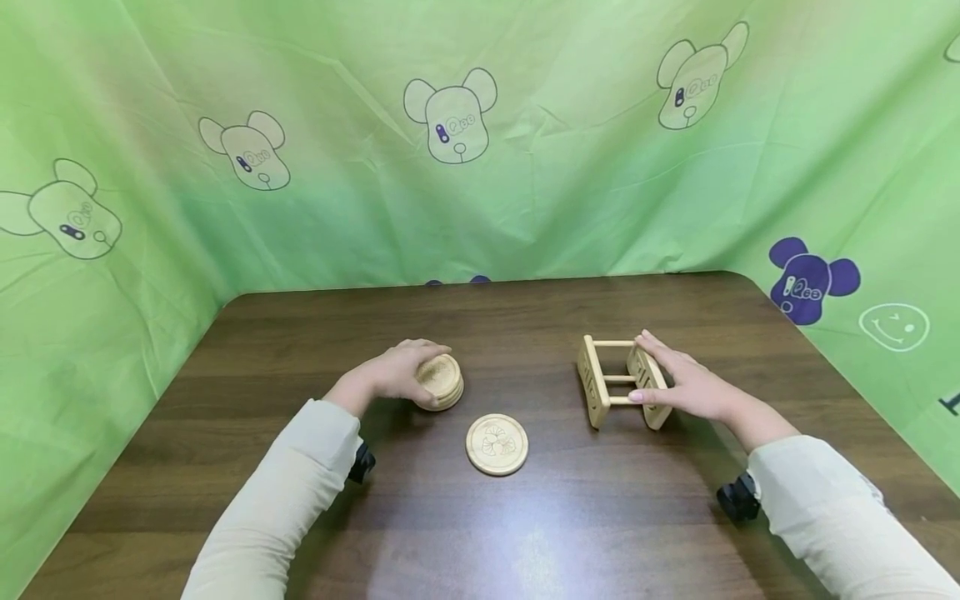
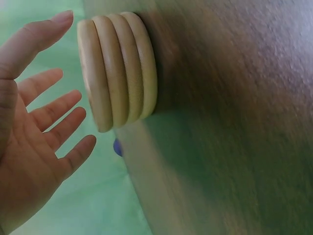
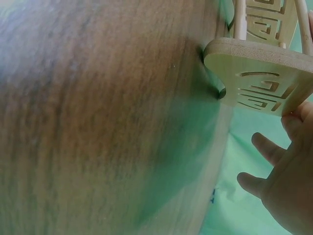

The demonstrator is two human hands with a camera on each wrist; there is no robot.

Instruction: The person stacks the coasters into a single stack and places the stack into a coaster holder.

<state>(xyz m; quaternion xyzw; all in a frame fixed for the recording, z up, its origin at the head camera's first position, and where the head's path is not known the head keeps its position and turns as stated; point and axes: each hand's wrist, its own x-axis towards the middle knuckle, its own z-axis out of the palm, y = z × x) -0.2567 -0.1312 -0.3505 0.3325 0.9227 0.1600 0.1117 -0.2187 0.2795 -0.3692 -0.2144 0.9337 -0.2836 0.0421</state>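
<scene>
A stack of several round wooden coasters (image 1: 439, 379) stands left of the table's middle, the top one engraved. My left hand (image 1: 397, 372) is around its left side with thumb and fingers spread; the left wrist view shows a gap between the fingers and the stacked coasters (image 2: 117, 73). One more coaster (image 1: 497, 445), engraved with leaf shapes, lies flat nearer to me. To the right, a wooden coaster holder (image 1: 597, 387) has two cut-out side panels joined by rods. My right hand (image 1: 686, 387) holds its right panel (image 3: 264, 81) between thumb and fingers; the other fingers are spread.
Everything stands on a dark wood-grain table (image 1: 315, 325). A green curtain (image 1: 540, 208) with cartoon bear heads hangs behind it and along both sides. Black wrist cameras (image 1: 738, 498) sit under the white sleeves (image 1: 277, 500).
</scene>
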